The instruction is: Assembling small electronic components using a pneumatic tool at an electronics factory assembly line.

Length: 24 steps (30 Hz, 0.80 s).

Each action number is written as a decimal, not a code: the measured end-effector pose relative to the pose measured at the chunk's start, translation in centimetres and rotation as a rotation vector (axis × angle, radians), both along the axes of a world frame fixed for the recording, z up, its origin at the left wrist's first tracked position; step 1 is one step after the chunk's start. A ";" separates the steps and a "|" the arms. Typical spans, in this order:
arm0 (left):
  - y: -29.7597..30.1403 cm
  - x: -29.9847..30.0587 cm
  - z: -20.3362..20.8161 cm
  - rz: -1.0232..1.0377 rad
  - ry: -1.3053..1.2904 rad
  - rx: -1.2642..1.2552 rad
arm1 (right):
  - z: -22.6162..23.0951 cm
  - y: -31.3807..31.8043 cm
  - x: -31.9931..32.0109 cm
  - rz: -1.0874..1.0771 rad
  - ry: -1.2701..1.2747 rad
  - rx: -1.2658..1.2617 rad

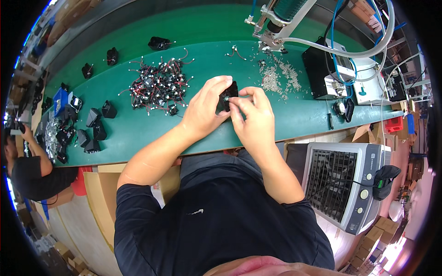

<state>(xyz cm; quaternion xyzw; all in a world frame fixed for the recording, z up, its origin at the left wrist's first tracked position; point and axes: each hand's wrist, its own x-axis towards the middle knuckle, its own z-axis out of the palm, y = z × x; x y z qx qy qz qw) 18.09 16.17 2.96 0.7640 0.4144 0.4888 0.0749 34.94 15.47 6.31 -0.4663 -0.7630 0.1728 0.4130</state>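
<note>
Over the near part of the green workbench (pixel 212 60), my left hand (pixel 207 106) grips a black plastic housing (pixel 234 87) between thumb and fingers. My right hand (pixel 252 112) is closed in a pinch at the housing's open side. Something small and pale shows at those fingertips, too small to name. To the left of my hands lies a heap of small black parts with red and black wires and white connectors (pixel 159 85). On the right is a scatter of small pale pieces (pixel 278 76), perhaps screws or pins.
A screw-feeding machine arm (pixel 281 23) with hoses hangs at the back right, near a black control box (pixel 322 69). Black housings (pixel 94 119) stand at the left. A screwdriver (pixel 330 120) lies at the right edge. An air cooler (pixel 340 179) stands below; another person (pixel 34 165) sits far left.
</note>
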 end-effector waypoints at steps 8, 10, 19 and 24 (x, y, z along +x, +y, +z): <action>0.3 -0.8 -0.2 0.012 -0.157 -0.396 | 8.0 4.2 3.4 -0.008 0.221 0.450; 0.4 -0.6 -0.5 -0.050 -0.162 -0.458 | 11.2 8.7 2.5 -0.033 0.460 0.734; 0.6 -0.3 -1.5 -0.128 0.089 -0.383 | 12.7 12.2 2.1 0.523 1.224 -0.138; 0.0 -0.4 -1.5 -0.092 0.141 -0.409 | 12.5 7.2 -0.8 0.072 1.005 0.106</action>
